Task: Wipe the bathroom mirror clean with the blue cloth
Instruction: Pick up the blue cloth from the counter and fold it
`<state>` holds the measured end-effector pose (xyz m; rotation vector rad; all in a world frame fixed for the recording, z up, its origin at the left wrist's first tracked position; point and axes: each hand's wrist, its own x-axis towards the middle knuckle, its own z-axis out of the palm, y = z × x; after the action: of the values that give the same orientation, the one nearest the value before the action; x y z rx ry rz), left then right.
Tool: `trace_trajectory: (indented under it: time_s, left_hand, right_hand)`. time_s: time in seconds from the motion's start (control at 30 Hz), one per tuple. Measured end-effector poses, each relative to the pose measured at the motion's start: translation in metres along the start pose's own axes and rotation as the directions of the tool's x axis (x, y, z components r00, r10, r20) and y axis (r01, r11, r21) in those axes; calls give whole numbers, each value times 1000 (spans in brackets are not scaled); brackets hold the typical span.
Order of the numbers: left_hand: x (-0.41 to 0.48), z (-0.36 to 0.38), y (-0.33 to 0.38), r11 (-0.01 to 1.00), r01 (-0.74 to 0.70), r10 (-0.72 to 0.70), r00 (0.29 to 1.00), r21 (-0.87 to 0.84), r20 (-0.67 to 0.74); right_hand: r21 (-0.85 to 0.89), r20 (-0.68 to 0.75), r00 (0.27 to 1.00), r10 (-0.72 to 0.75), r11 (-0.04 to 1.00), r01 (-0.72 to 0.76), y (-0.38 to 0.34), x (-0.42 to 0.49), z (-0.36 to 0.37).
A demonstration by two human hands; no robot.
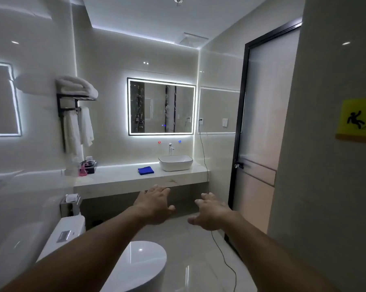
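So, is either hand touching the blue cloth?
Apart. The head view shows the blue cloth lying on the counter; the left hand and right hand hover open and empty, well short of it.

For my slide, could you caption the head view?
Left hand and right hand open; folded blue cloth beneath backlit mirror.

This is a bathroom. A toilet (135,264) stands near a basin (175,162), under a lit mirror (161,106). Towels (76,86) sit on a wall rack (72,102).

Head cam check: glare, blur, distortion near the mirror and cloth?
Head view: the mirror has a lit rim that blooms onto the glossy wall, glass itself dim; wide-angle bends the door frame; blue cloth small but distinct; left hand and right hand slightly soft; toilet lid carries a glare spot.
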<state>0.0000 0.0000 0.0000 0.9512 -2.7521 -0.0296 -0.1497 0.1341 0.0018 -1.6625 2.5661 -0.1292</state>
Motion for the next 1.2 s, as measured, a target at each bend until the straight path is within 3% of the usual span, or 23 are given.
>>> trace_trajectory:
  time_s: [0.37,0.73,1.2]
  left_hand:
    - [86,32,18,1000,-29,29,998,5,54]
    - [209,54,35,997,77,-78,995,10,65]
    - [380,96,-58,996,79,-77,995,-34,65]
  right_hand:
    - [-17,-26,999,33,999,-34,54,80,18]
    - [-21,-30,999,-31,999,30,131,201,8]
    - [-29,-31,999,-7,1000,6,125,388,1]
